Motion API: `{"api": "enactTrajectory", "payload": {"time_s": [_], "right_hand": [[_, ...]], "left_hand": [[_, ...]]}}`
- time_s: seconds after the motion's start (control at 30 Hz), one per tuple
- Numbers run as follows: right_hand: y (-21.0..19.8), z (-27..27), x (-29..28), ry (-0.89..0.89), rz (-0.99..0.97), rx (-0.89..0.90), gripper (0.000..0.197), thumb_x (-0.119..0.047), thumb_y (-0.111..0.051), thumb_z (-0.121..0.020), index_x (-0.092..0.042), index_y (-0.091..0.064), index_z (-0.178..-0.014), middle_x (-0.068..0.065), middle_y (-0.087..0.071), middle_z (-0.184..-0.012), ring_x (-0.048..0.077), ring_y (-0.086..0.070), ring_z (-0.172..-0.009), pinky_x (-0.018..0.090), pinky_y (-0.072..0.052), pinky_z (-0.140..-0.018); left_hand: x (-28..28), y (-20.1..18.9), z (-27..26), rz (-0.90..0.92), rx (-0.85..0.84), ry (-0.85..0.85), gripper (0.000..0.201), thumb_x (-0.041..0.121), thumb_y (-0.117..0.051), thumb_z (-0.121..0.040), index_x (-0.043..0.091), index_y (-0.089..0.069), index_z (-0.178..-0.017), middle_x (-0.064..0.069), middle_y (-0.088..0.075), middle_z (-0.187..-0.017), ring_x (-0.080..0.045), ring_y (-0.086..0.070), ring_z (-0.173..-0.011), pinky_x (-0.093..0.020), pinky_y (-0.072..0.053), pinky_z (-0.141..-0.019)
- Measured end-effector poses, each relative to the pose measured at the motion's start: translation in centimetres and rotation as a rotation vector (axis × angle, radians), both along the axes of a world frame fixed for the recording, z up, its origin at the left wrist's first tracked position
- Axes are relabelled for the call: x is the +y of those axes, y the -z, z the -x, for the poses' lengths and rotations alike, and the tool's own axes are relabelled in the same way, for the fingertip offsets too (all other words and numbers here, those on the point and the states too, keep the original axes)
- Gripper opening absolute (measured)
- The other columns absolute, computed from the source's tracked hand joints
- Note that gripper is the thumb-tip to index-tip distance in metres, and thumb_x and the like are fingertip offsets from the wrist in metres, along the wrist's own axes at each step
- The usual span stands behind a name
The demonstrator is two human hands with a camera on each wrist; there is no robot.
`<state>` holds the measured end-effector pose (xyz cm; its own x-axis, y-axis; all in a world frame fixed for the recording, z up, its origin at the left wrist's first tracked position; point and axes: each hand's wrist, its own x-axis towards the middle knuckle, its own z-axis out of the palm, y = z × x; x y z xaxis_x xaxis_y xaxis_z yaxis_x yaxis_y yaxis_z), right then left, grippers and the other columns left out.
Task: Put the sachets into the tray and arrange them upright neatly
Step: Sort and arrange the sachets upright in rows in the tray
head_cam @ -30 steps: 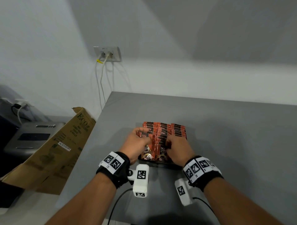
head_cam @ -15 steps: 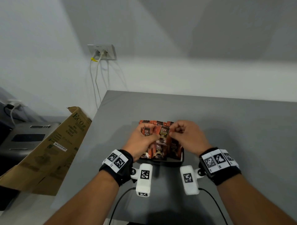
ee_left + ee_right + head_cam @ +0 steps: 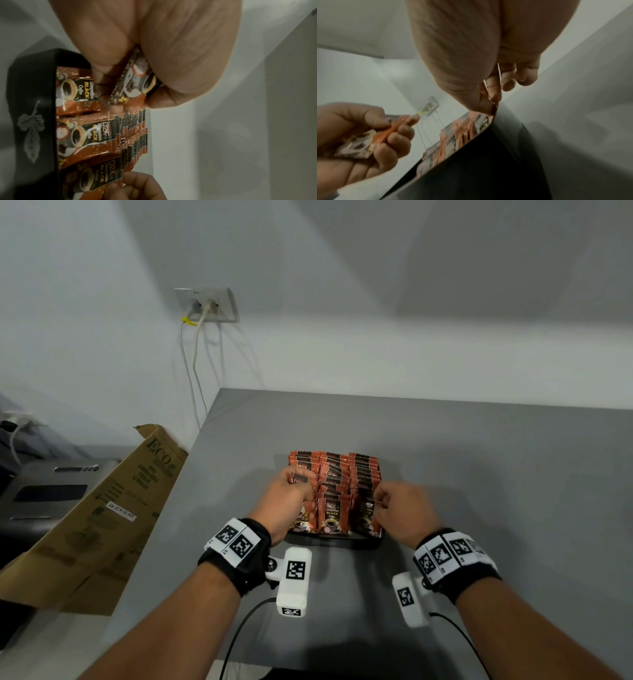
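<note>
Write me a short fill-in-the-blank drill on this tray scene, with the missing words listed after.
1. The sachets stand in ___ rows in the tray.
2. The left hand grips a loose ___.
3. The tray's colour is ___.
4. The right hand pinches the front sachet of the row on the ___ side.

Missing words: three; sachet; black; right

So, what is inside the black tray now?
The black tray holds three rows of upright coffee sachets. Its floor is covered, and the hands hide parts of the outer rows.
</note>
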<state>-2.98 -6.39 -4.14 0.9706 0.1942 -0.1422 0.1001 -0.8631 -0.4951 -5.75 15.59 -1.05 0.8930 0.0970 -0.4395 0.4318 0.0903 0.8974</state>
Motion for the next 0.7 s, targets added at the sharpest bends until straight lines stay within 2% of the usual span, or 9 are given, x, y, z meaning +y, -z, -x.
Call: {"api": "enactTrajectory", "payload": {"time_s": [0.1, 0.17, 0.23, 0.3, 0.4, 0.5, 0.57, 0.63, 0.7], "right_hand": [[0.7, 0.2, 0.3, -0.039, 0.043, -0.060, 0.007, -0.015, -0.062, -0.087, -0.021, -0.062, -0.088, -0.005, -0.058, -0.090, 0.016, -0.056, -0.084, 0.029, -0.050, -0.075], [1.0, 0.4, 0.3, -0.036, 0.045, -0.087, 0.003, -0.017, -0.061, -0.090, -0.020, -0.062, -0.089, -0.004, -0.055, -0.092, 0.018, -0.054, -0.087, 0.029, -0.047, -0.076], [0.8, 0.6, 0.2, 0.003, 0.000, -0.133, 0.001, -0.017, -0.063, -0.089, -0.018, -0.064, -0.090, -0.004, -0.054, -0.091, 0.019, -0.055, -0.088, 0.030, -0.047, -0.076], [0.0, 0.9, 0.3, 0.045, -0.097, -0.200, 0.006, -0.018, -0.067, -0.086, -0.021, -0.065, -0.090, -0.006, -0.056, -0.090, 0.016, -0.054, -0.087, 0.030, -0.049, -0.079], [-2.7, 1.6, 1.4, 0.003, -0.374, -0.112, 0.016, -0.021, -0.073, -0.085, -0.026, -0.067, -0.099, -0.012, -0.063, -0.093, 0.005, -0.060, -0.087, 0.021, -0.050, -0.080], [-4.9, 1.6, 2.8, -0.083, -0.540, 0.007, 0.024, -0.022, -0.076, -0.085, -0.031, -0.070, -0.106, -0.012, -0.070, -0.093, 0.001, -0.065, -0.086, 0.015, -0.050, -0.078], [-5.3, 1.0, 2.7, -0.067, -0.533, -0.015, 0.022, -0.014, -0.077, -0.083, -0.028, -0.073, -0.098, -0.009, -0.072, -0.087, 0.002, -0.065, -0.080, 0.012, -0.049, -0.072], [-5.5, 0.2, 1.8, -0.010, -0.520, -0.023, 0.019, -0.008, -0.076, -0.082, -0.024, -0.073, -0.092, -0.007, -0.073, -0.082, 0.006, -0.066, -0.076, 0.015, -0.051, -0.071], [-5.2, -0.4, 0.5, 0.038, -0.507, -0.008, 0.021, -0.006, -0.076, -0.082, -0.025, -0.071, -0.087, -0.007, -0.073, -0.077, 0.009, -0.069, -0.075, 0.022, -0.054, -0.072]], "left_hand": [[0.2, 0.1, 0.2, -0.038, -0.012, 0.035, 0.042, -0.014, -0.050, -0.074, 0.009, -0.061, -0.108, -0.011, -0.064, -0.102, -0.018, -0.053, -0.065, -0.038, -0.048, -0.062], [0.3, 0.1, 0.4, -0.087, -0.017, 0.046, 0.040, -0.007, -0.057, -0.073, 0.017, -0.064, -0.105, -0.008, -0.067, -0.099, -0.021, -0.052, -0.069, -0.041, -0.044, -0.070], [0.3, 0.2, 0.5, -0.116, -0.024, 0.069, 0.038, 0.003, -0.066, -0.070, 0.029, -0.067, -0.098, -0.011, -0.071, -0.095, -0.026, -0.054, -0.073, -0.046, -0.045, -0.075], [0.1, -0.1, 0.7, -0.129, -0.045, 0.108, 0.042, 0.004, -0.074, -0.068, 0.036, -0.068, -0.095, -0.015, -0.073, -0.094, -0.028, -0.057, -0.077, -0.047, -0.047, -0.077], [-0.9, -0.8, 0.6, -0.129, -0.119, 0.161, 0.049, -0.005, -0.077, -0.070, 0.025, -0.064, -0.107, -0.016, -0.071, -0.094, -0.024, -0.063, -0.074, -0.039, -0.053, -0.073], [-2.2, -1.8, 0.5, -0.149, -0.167, 0.234, 0.050, -0.010, -0.074, -0.071, 0.019, -0.062, -0.109, -0.006, -0.068, -0.082, -0.008, -0.060, -0.056, -0.025, -0.049, -0.054], [-2.4, -1.7, 0.4, -0.131, -0.163, 0.227, 0.048, -0.004, -0.077, -0.069, 0.022, -0.063, -0.107, -0.012, -0.070, -0.083, -0.015, -0.063, -0.061, -0.032, -0.051, -0.056], [-2.0, -1.5, 0.2, -0.098, -0.126, 0.188, 0.041, 0.000, -0.076, -0.075, 0.021, -0.062, -0.107, -0.022, -0.071, -0.093, -0.028, -0.063, -0.067, -0.039, -0.050, -0.061], [-1.3, -1.2, 0.0, -0.064, -0.091, 0.126, 0.028, -0.001, -0.063, -0.086, 0.016, -0.061, -0.109, -0.021, -0.067, -0.085, -0.026, -0.059, -0.062, -0.040, -0.049, -0.063]]}}
